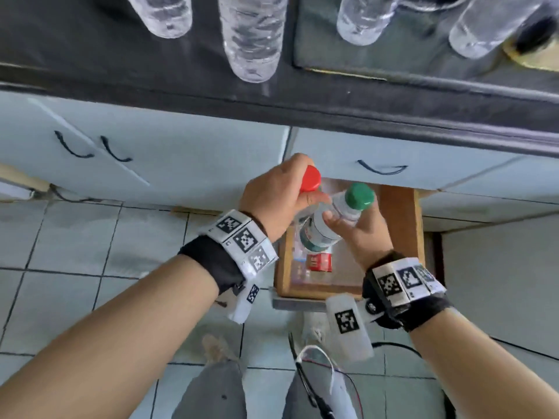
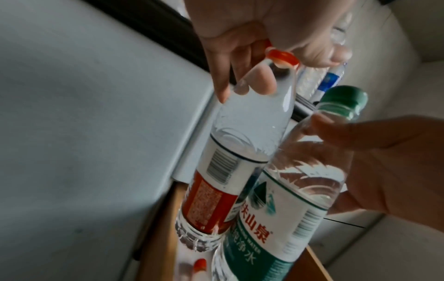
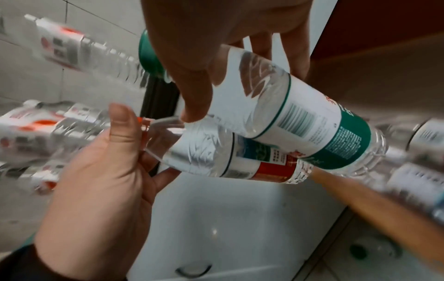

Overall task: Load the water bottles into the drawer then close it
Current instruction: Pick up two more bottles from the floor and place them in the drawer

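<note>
L hand (image 1: 273, 201) is gripping the neck of a red-capped bottle (image 1: 310, 178) just under the cap, fingers curled and clamped round it; in the L wrist view the fingers (image 2: 222, 76) are wrapping the clear shoulder of that bottle, red label below. At approx 3 o'clock of it, touching it, a green-capped bottle (image 1: 335, 219) is tilting, cap toward 1 o'clock; R hand (image 1: 360, 234) is holding it at the shoulder, thumb (image 3: 192, 95) and fingers clamped on either side. Both bottles are hanging over the open wooden drawer (image 1: 405, 237), bases pointing down into it w/ a clear, red-labelled item lying blurred on the drawer floor. At 12 o'clock, more bottles (image 1: 252, 37) are standing on the dark countertop (image 1: 121, 65), well apart from the hands. At far R, pale cabinet fronts (image 1: 484, 182) are flanking the drawer.
</note>
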Demonstrator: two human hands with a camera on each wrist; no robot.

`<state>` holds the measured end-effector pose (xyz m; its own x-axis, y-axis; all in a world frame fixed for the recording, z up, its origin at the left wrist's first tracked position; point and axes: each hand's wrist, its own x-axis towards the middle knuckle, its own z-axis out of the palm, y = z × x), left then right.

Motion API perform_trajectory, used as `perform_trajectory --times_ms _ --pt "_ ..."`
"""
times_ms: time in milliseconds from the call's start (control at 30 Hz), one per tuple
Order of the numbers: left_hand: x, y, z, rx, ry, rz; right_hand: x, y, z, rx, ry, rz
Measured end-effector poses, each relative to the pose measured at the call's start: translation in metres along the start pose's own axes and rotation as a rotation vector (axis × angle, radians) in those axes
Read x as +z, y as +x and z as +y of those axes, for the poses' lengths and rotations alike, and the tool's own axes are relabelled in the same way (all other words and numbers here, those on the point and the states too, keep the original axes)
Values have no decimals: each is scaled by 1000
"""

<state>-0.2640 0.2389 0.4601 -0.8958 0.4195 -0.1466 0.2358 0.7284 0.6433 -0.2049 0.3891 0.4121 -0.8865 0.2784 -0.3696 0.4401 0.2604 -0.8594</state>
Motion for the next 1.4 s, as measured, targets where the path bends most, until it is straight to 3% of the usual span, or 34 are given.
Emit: perform_trajectory --times_ms 133,233,333,467,567,667,800,900,1033,1100,1133,1167,1200,1233,1300,1333,1400 --pt "82 40 38 -16 -183 -69 -78 28 56 46 -47 69" --pt "144 64 48 -121 -191 -134 -114 50 100 131 -63 96" --pt "201 84 41 -202 -184 -257 -129 75 140 211 -124 16" --pt "257 103 20 -290 -33 -328 -116 109 184 398 -336 -140" --pt "283 114 -1 -319 34 -333 -98 138 209 519 -419 -306" --pt "297 122 -17 -356 4 -305 -89 159 216 517 -507 -466" --pt "316 136 -29 -340 1 -296 -86 174 222 454 -599 -520" --pt "330 141 -37 -388 2 -377 -93 172 239 471 -667 -544" --pt "329 152 -32 -380 169 -507 -99 166 249 438 -766 -530" --pt "330 156 -38 -353 121 -672 -97 160 248 442 -797 -555" --pt "331 154 -39 -336 -17 -899 -96 158 251 455 -797 -555" --pt "337 148 -43 -326 -196 -1208 -95 157 254 455 -779 -549" --pt "339 142 -45 -307 -312 -1372 -94 156 256 468 -765 -562" --pt "338 136 -42 -401 -234 -1353 -92 157 260 468 -738 -567" --pt "338 126 -38 -412 93 -1008 -90 156 263 463 -721 -568" --pt "337 122 -35 -402 166 -945 -89 156 264 458 -729 -582" --pt "334 116 -31 -432 161 -986 -87 154 264 459 -711 -566"
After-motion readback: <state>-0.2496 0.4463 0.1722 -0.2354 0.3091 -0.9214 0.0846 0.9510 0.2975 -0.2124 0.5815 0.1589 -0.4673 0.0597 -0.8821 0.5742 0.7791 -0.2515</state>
